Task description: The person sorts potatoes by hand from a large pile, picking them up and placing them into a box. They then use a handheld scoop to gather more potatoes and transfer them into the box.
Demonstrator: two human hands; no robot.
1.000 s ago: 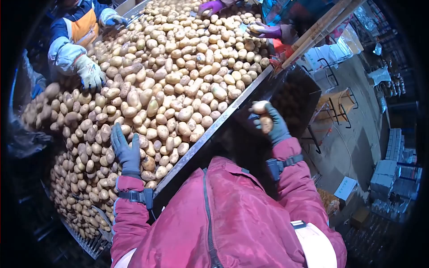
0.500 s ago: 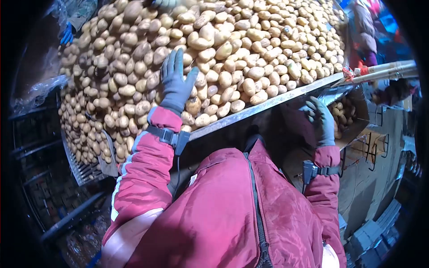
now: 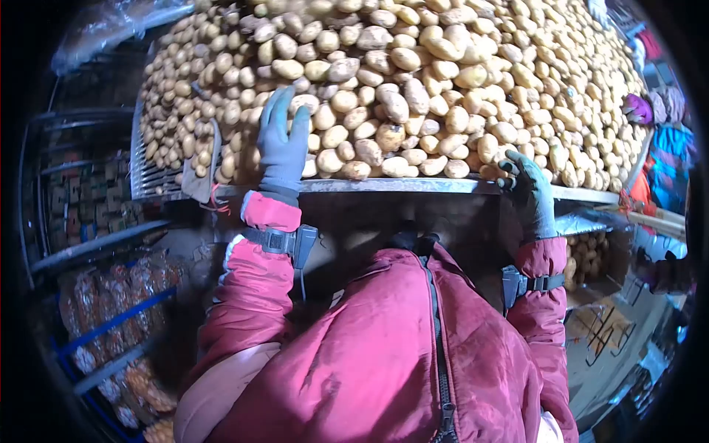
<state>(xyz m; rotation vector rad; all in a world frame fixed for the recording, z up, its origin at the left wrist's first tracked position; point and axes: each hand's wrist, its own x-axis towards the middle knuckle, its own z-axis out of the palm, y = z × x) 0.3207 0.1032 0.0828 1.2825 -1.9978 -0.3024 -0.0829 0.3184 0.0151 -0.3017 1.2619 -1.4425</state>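
Note:
A broad heap of potatoes [image 3: 443, 88] covers a sorting table whose metal front edge [image 3: 413, 187] runs across in front of me. My left hand [image 3: 283, 148], in a grey-green glove, lies on the potatoes at the left with its fingers stretched out and the thumb apart. It holds nothing. My right hand [image 3: 530, 192], gloved alike, is at the front edge on the right. Its fingers are loosely bent and apart, close to the nearest potatoes, with nothing visible gripped. A browner, blemished potato [image 3: 390, 136] lies between the two hands.
A cardboard box [image 3: 602, 269] of potatoes stands below the table at the right. Another person's purple-gloved hand [image 3: 638, 109] is at the table's right side. Filled bags [image 3: 122, 303] sit on a rack at the lower left. A flat divider [image 3: 199, 181] stands at the table's left end.
The view has turned, so the table edge now runs nearly level. My right hand has come from below the edge up to the potatoes. My left hand stays on the heap.

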